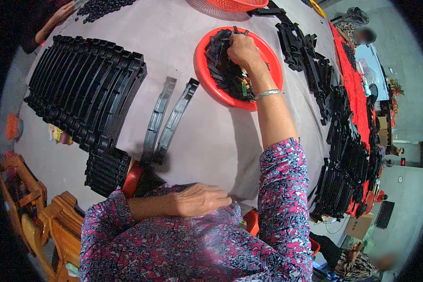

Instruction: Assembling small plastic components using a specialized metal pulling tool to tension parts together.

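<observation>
Black strips lay in a loose heap directly beneath and around the right hand. They were short, narrow, dark and matt, pointing in many directions and overlapping. The hand's fingers were bent downward with their tips hidden among the strips; whether it gripped one could not be determined.

The container, a round red basin with a wide smooth rim, surrounded the hand on the table. Besides the strips, it held a small green-and-yellow item, on the wearer's side of the hand. Beyond the hand stood a red mesh basket, cut off by the frame edge; its contents could not be seen.

Two long black bars, glossy and channelled, lay left of the right hand and nearer the wearer. The left hand rested against the patterned shirt, fingers together and slightly bent; its palm was hidden, so its grip could not be established.
</observation>
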Available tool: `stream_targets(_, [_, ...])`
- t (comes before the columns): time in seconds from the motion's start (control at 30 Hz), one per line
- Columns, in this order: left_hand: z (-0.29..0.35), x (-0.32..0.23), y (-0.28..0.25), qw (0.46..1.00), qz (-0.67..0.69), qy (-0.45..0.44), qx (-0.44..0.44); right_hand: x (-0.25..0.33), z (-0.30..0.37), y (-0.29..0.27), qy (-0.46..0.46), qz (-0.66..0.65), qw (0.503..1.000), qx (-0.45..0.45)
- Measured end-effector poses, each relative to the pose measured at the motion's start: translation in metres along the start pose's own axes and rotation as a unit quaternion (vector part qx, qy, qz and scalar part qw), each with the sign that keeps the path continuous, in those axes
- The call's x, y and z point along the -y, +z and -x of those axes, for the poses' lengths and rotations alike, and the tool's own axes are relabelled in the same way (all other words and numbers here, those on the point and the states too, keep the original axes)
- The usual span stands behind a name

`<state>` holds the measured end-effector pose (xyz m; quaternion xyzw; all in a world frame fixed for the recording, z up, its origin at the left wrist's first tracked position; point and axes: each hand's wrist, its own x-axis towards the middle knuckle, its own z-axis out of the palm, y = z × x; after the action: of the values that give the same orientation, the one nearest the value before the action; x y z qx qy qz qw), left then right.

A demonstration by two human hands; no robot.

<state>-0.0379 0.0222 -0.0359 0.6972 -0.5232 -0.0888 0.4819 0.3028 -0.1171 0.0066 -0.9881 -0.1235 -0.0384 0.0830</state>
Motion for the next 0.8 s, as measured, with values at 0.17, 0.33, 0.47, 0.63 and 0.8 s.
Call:
stream_targets(0.17, [-0.006, -0.002, 0.002, 1.000, 0.007, 0.026, 0.009, -0.028, 0.003, -0.001, 0.061, -0.021, 0.998, -0.015])
stream_targets(0.33, [-0.001, -0.003, -0.003, 0.999, 0.018, 0.008, 0.026, 0.011, -0.003, -0.002, 0.095, -0.048, 0.993, 0.059])
stream_targets(0.47, [-0.008, -0.003, -0.005, 0.997, 0.011, -0.025, 0.073, 0.001, 0.026, -0.017, 0.105, -0.038, 0.993, 0.025])
stream_targets(0.63, [-0.016, -0.010, -0.011, 0.990, -0.023, -0.055, 0.131, 0.001, 0.041, 0.003, 0.166, -0.063, 0.984, -0.033])
stream_targets(0.8, [-0.015, -0.011, -0.005, 0.979, -0.124, -0.078, 0.144, -0.014, 0.056, -0.022, 0.148, -0.086, 0.985, 0.033])
